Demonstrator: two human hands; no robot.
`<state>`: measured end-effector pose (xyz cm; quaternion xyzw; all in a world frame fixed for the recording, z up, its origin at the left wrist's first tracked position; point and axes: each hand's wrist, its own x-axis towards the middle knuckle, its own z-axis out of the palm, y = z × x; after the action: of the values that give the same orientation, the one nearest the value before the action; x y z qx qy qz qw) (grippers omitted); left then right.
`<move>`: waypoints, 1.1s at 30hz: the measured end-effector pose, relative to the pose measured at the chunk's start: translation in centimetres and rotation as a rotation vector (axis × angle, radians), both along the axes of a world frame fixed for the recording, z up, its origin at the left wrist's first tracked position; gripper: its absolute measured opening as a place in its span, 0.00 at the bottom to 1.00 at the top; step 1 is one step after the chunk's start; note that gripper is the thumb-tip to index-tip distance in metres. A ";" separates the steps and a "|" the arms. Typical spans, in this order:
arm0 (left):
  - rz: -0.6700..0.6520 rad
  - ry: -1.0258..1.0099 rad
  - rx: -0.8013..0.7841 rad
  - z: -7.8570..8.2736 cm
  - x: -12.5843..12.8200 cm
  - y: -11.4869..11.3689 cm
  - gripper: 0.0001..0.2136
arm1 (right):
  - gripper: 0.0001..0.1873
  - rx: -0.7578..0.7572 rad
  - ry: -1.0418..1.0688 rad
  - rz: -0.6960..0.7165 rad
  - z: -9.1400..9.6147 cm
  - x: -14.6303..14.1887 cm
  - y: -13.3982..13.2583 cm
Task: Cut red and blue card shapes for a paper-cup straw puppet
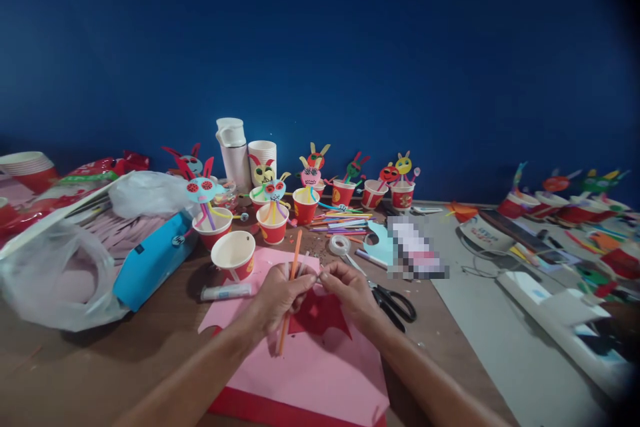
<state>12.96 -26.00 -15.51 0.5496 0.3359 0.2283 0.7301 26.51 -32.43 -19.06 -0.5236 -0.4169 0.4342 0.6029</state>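
Note:
My left hand (286,293) is closed around an orange drinking straw (297,250), which stands steeply tilted and sticks out above and below the fist. Its thumb and forefinger meet the fingertips of my right hand (347,290), which is pinched. Whatever lies between the fingertips is too small to name. Below both hands are a pink paper sheet (310,383) and a red cut piece of paper (320,317). Left of my left hand, a paper cup (233,259) and a white tube (226,291) stand and lie. Black-handled scissors (393,300) lie just right of my right hand.
Several paper cups with straw-and-paper figures (273,223) line the back. A tape roll (340,245) and loose straws (345,221) lie in front of them. A plastic bag (60,287) fills the left; a power strip (555,327) lies right. A blue wall (320,47) stands behind.

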 end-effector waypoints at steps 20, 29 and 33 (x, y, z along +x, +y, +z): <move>0.007 -0.046 -0.204 -0.8 0.1 0.2 0.10 | 0.09 0.038 -0.098 -0.013 -0.6 0.1 0.2; 0.035 -0.036 -0.091 -0.1 -0.2 0.1 0.08 | 0.10 0.029 -0.123 -0.032 -0.9 0.2 0.4; 0.074 -0.047 -0.073 -0.3 -0.1 0.1 0.09 | 0.09 0.024 -0.123 -0.040 -1.0 0.3 0.5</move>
<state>12.91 -25.92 -15.83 0.5042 0.3470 0.2553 0.7485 26.77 -31.92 -20.07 -0.5504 -0.4475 0.3841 0.5910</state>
